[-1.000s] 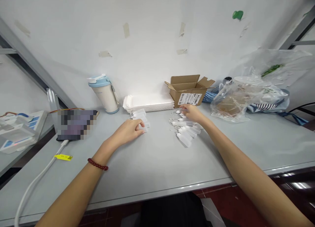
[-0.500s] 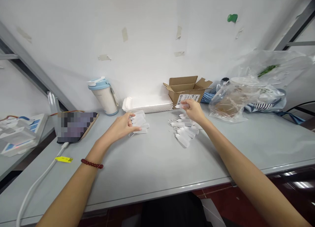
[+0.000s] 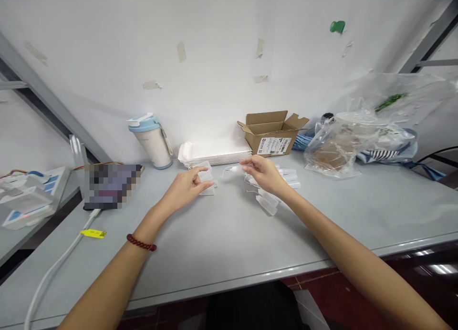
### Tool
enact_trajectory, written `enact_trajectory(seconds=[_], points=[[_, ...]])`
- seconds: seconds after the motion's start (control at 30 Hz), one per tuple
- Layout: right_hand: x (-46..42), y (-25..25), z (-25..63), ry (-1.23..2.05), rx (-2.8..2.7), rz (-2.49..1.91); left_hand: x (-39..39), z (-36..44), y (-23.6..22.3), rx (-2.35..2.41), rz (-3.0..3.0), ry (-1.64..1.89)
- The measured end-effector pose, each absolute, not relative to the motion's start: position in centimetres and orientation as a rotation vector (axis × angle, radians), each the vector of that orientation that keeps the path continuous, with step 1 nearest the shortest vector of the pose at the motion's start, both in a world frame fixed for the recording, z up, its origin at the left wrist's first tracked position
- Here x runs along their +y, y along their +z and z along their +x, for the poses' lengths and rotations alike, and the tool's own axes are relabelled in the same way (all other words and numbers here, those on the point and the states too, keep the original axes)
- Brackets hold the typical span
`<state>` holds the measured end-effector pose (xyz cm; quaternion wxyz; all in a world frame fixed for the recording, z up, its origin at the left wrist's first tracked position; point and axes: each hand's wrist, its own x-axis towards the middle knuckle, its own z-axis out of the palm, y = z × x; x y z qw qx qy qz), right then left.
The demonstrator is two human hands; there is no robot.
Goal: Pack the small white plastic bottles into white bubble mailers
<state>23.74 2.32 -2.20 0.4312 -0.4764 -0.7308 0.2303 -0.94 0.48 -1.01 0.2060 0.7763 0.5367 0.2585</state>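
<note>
My right hand pinches a small translucent squeeze bottle, whose thin curved spout points left. Beneath and beside that hand, several similar bottles lie in a loose group on the grey table. My left hand, with a dark red bracelet on its wrist, hovers at a smaller cluster of bottles. Its thumb and index finger are apart around that cluster, and its fingers partly hide the bottles.
White flat packs are stacked against the wall beside an open cardboard box. A tumbler and a charging phone with a white cable stand left. Plastic-bagged items and blue cloth lie right.
My right hand has moved left and down from in front of the cardboard box, carrying a bottle toward the left cluster. My left hand has shifted slightly right.
</note>
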Motion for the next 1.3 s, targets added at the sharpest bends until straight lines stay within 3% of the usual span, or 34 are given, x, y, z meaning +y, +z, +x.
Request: enact_trajectory(seconds=[0.57, 1.3], points=[[0.7, -1.6, 22.4, 0.869, -1.781, -1.116, -0.4, 1.8, -1.6, 1.134, 1.507, 0.946], [0.3, -1.3, 22.3, 0.939, -1.746, -1.113, -0.7, 1.6, -1.4, 1.094, 1.481, 0.933]])
